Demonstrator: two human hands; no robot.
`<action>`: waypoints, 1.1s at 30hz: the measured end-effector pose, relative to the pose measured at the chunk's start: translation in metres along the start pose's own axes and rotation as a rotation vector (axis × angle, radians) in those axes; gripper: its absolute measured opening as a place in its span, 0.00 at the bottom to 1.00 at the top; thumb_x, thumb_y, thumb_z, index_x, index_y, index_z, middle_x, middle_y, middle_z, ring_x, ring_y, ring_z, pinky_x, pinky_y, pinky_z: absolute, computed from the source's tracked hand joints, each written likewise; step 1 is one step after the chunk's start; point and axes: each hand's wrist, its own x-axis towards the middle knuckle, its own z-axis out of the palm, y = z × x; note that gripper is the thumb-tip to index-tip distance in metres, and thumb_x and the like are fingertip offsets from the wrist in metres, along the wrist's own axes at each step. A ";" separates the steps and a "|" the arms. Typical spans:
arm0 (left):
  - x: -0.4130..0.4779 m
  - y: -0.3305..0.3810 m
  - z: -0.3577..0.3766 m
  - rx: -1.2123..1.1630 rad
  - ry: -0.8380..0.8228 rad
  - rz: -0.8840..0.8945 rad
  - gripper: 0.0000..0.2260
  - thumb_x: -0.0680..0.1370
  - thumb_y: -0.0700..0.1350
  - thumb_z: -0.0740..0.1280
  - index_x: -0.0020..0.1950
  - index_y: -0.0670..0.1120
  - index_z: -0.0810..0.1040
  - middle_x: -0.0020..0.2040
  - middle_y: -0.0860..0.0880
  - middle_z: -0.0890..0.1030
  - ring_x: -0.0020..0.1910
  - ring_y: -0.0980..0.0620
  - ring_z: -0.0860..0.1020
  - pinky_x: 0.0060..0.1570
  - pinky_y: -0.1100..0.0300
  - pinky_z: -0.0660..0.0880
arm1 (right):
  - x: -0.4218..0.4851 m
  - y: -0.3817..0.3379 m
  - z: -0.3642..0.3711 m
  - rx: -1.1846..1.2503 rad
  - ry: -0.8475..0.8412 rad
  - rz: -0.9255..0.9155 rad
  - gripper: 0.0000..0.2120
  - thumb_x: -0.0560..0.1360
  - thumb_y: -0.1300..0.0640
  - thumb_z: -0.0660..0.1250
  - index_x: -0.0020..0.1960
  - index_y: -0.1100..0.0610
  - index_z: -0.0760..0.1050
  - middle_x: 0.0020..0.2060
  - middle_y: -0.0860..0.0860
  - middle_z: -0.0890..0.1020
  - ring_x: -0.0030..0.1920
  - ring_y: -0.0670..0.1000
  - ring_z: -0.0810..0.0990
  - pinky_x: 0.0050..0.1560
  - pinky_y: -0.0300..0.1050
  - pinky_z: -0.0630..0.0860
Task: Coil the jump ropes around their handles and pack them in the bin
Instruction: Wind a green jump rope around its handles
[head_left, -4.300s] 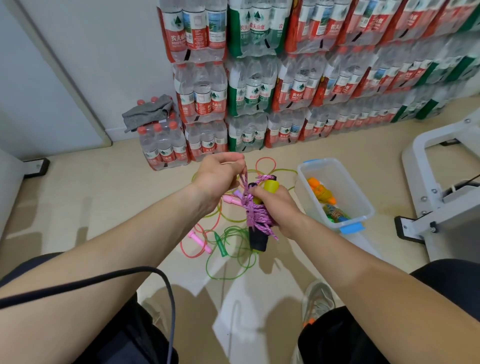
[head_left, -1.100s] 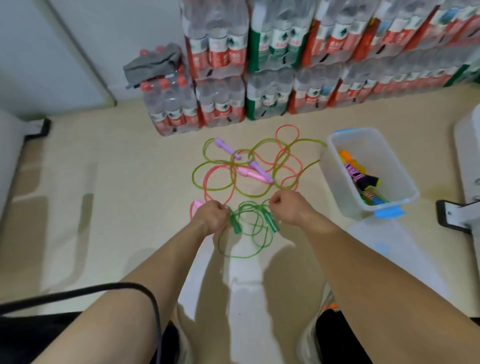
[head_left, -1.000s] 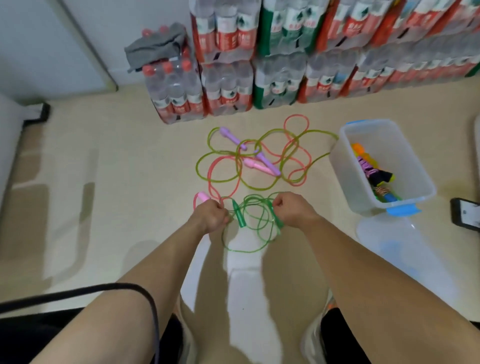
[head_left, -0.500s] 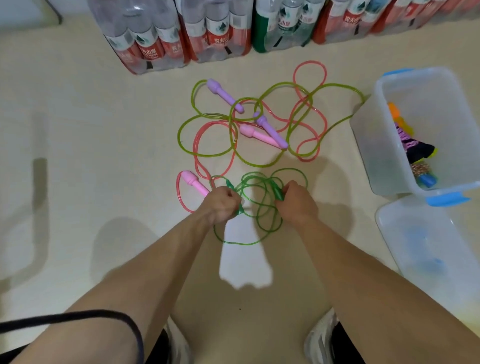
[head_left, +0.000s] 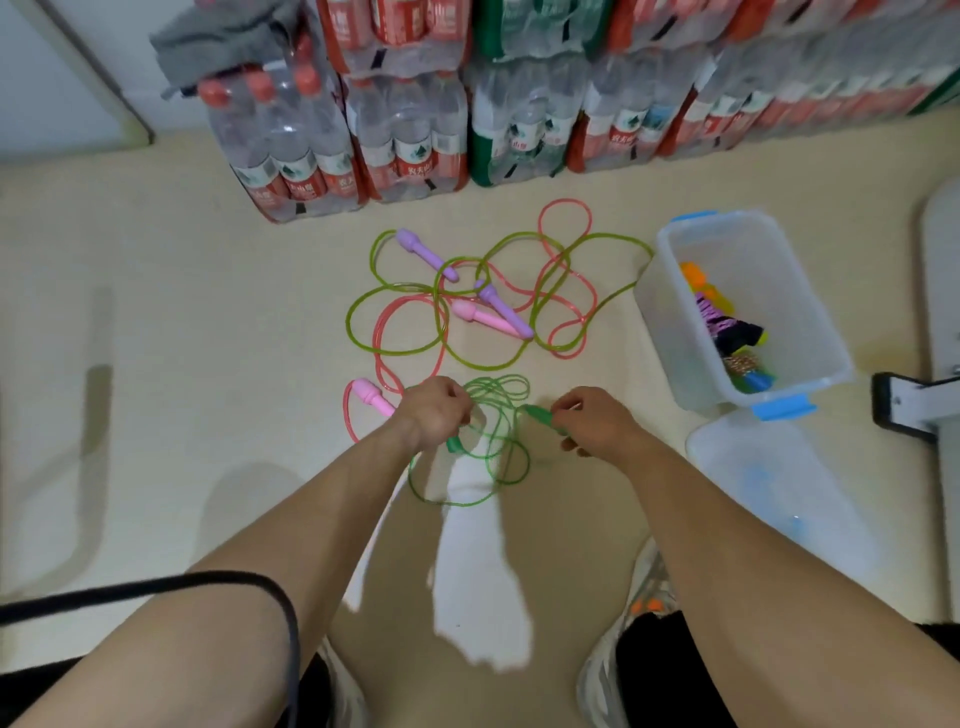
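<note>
Hands: your left hand (head_left: 434, 413) is curled round the left green handle (head_left: 454, 442), mostly hidden in the fist. Your right hand (head_left: 592, 421) pinches the right green handle (head_left: 540, 414).
Green rope (head_left: 496, 389): one, loose loops on the floor between your hands.
Other ropes: two, tangled beyond: a yellow-green rope (head_left: 608, 235) with two purple handles (head_left: 426, 253), and a pink rope (head_left: 565, 200) with two pink handles (head_left: 480, 317).
Bin (head_left: 675, 312): right of the tangle, holding seemingly three coiled bundles (head_left: 727, 327) that overlap.
Lid (head_left: 779, 499): one, beside the bin.
</note>
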 end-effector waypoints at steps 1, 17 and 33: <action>-0.010 0.009 -0.003 -0.001 0.009 0.018 0.10 0.79 0.44 0.63 0.46 0.40 0.82 0.46 0.42 0.86 0.48 0.42 0.84 0.50 0.50 0.79 | -0.013 -0.003 -0.010 0.056 0.021 0.010 0.07 0.79 0.56 0.64 0.53 0.57 0.78 0.46 0.55 0.83 0.39 0.52 0.83 0.41 0.45 0.76; -0.165 0.128 -0.090 0.330 0.300 0.532 0.11 0.75 0.44 0.72 0.55 0.50 0.76 0.44 0.50 0.82 0.47 0.48 0.82 0.42 0.58 0.73 | -0.203 -0.159 -0.079 0.010 0.003 -0.483 0.10 0.81 0.64 0.59 0.51 0.54 0.77 0.43 0.56 0.81 0.37 0.52 0.79 0.40 0.48 0.74; -0.198 0.143 -0.146 -0.494 0.000 0.473 0.13 0.85 0.48 0.59 0.52 0.41 0.78 0.40 0.45 0.82 0.40 0.45 0.85 0.41 0.55 0.83 | -0.194 -0.170 -0.084 0.174 -0.010 -0.447 0.07 0.75 0.60 0.73 0.51 0.53 0.79 0.30 0.47 0.73 0.26 0.44 0.70 0.35 0.43 0.74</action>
